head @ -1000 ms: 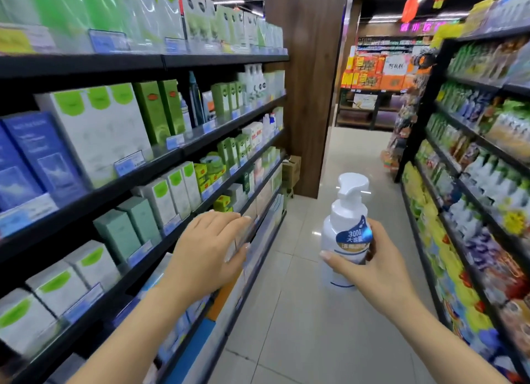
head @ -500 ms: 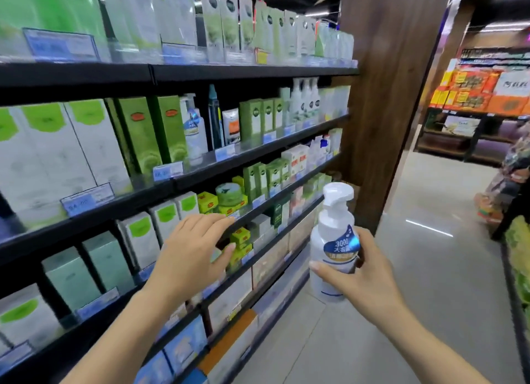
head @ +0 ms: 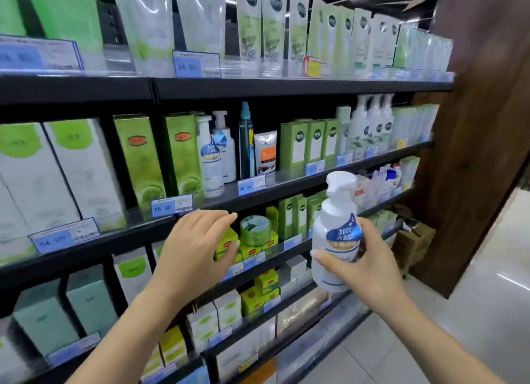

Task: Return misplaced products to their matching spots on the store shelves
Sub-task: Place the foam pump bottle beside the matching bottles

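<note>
The right hand [head: 370, 264] grasps a white pump bottle [head: 337, 237] upright, in front of the shelves [head: 286, 88] and below the level where two matching bottles [head: 210, 160] stand beside green boxes [head: 160, 157]. The left hand [head: 195, 246] is released, fingers loosely spread, hovering before the shelf edge near a green jar [head: 253, 230] and small yellow-green boxes; whether it touches anything cannot be told.
</note>
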The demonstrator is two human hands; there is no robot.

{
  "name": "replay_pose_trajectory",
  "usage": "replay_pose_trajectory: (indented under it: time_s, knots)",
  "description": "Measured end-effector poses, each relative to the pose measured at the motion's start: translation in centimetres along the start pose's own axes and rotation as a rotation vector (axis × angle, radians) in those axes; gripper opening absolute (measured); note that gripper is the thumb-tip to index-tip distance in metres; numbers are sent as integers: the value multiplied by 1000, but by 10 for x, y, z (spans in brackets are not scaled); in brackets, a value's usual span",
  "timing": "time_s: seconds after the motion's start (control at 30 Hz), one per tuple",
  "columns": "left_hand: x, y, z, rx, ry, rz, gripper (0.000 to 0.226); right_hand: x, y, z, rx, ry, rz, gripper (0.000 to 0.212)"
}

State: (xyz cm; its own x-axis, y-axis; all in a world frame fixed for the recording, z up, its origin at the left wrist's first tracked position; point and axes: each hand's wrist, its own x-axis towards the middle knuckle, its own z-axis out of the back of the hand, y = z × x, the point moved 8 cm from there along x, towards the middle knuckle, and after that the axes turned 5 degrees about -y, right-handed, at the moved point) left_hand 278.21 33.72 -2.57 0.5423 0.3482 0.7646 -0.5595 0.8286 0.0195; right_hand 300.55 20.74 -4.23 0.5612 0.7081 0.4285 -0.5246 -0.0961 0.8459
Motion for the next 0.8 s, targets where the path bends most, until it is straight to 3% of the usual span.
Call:
replay_pose_trajectory:
  time_s: [0.27,0.4,0.8]
  knots:
    - [59,27,-36,82,31,87,42,93,-18,-27,62,56,37,49]
    - [80,35,-49,86,27,156,42,130,-24,-41,108,127,65,58]
    - [136,48,-101,113,20,501,60,223,-62,-67,210,406,87,67]
